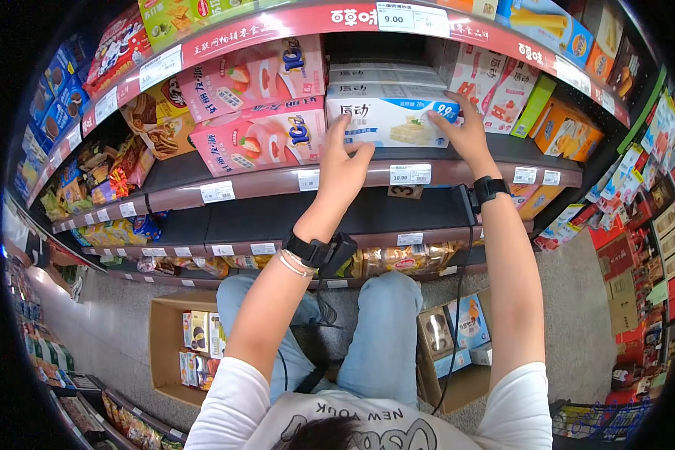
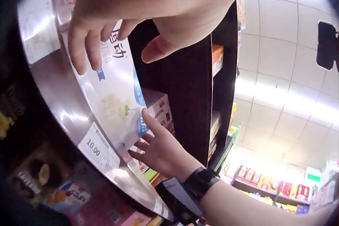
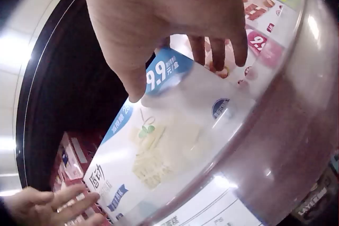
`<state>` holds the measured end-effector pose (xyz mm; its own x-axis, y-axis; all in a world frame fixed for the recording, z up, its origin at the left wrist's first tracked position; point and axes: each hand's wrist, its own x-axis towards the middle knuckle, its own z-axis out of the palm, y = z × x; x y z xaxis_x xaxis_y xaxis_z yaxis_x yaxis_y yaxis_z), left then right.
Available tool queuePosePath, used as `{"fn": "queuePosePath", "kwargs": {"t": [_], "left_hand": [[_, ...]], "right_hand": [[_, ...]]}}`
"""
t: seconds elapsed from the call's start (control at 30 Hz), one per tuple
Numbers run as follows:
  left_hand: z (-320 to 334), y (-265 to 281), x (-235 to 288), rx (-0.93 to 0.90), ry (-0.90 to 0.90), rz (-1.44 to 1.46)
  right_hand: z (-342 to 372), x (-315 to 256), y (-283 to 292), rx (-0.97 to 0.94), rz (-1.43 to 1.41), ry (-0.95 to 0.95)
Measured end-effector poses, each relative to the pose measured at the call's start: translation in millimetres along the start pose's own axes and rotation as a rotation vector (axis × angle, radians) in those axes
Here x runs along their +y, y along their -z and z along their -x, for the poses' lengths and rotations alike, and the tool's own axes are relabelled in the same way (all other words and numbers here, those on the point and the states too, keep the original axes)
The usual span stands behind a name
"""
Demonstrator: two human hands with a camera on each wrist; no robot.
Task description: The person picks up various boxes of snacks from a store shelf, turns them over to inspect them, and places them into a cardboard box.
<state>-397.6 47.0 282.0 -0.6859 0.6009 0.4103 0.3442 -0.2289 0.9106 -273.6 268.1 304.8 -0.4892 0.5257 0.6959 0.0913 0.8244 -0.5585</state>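
A white box with a blue corner (image 1: 386, 135) stands on the shelf in the head view, its long front outward. My left hand (image 1: 343, 169) is at the box's left end, fingers extended, touching or very close to it. At the right end is my right hand (image 1: 469, 135), thumb against the front and the other fingers by the side. The left wrist view has the box (image 2: 114, 99) below my left hand (image 2: 159, 9), with spread fingers of my right hand (image 2: 167, 152) at its far end. In the right wrist view, my right hand (image 3: 175, 19) covers the upper corner of the box (image 3: 175, 141).
Similar white boxes (image 1: 386, 75) lie behind. Pink boxes (image 1: 266, 139) stand on the left, red-and-white boxes (image 1: 506, 97) on the right. A price-tagged shelf edge (image 1: 262, 184) runs in front. Cardboard cartons with boxes inside stand on the floor left (image 1: 165, 352) and right (image 1: 457, 390) of the legs.
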Motion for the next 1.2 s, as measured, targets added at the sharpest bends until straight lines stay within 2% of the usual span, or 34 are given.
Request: {"fn": "queuePosePath", "kwargs": {"t": [0.13, 0.23, 0.37, 0.43, 0.53, 0.63, 0.67, 0.77, 0.83, 0.87, 0.97, 1.0, 1.07, 1.2], "left_hand": [[-6, -7, 11, 0.043, -0.048, -0.079], [-15, -9, 0, 0.065, -0.037, -0.118], [-29, -10, -17, 0.095, -0.119, -0.190], [-30, -10, -8, 0.066, -0.138, -0.105], [-33, -12, -14, 0.060, -0.094, -0.178], [-33, -20, -30, 0.188, -0.148, -0.258], [-33, -21, -35, 0.215, -0.171, -0.267], [-17, -15, -8, 0.204, -0.208, -0.193], [0, -9, 33, 0.173, -0.167, -0.119], [2, -5, 33, 0.159, -0.207, -0.111], [19, 12, 47, 0.069, -0.224, -0.054], [27, 17, 47, 0.079, -0.251, -0.154], [44, 23, 31, 0.090, -0.244, -0.078], [84, 22, 11, 0.053, -0.105, 0.217]], "right_hand": [[0, -4, 12, -0.033, 0.068, 0.075], [0, -1, 17, -0.056, 0.008, 0.081], [0, 1, 27, -0.148, -0.015, -0.053], [-1, 3, 32, -0.197, -0.052, -0.111], [1, 12, 29, -0.227, -0.349, -0.191], [9, 20, 19, -0.046, -0.465, -0.125], [10, 22, 21, -0.037, -0.496, -0.165], [19, -6, 43, -0.003, -0.577, -0.250], [23, -33, 63, 0.025, -0.612, -0.256], [25, -39, 69, 0.076, -0.659, -0.247], [44, -54, 93, 0.064, -0.647, -0.279], [55, -57, 96, 0.071, -0.660, -0.322], [82, -63, 94, 0.034, -0.703, -0.389], [141, -67, 85, -0.002, -0.795, -0.506]]}}
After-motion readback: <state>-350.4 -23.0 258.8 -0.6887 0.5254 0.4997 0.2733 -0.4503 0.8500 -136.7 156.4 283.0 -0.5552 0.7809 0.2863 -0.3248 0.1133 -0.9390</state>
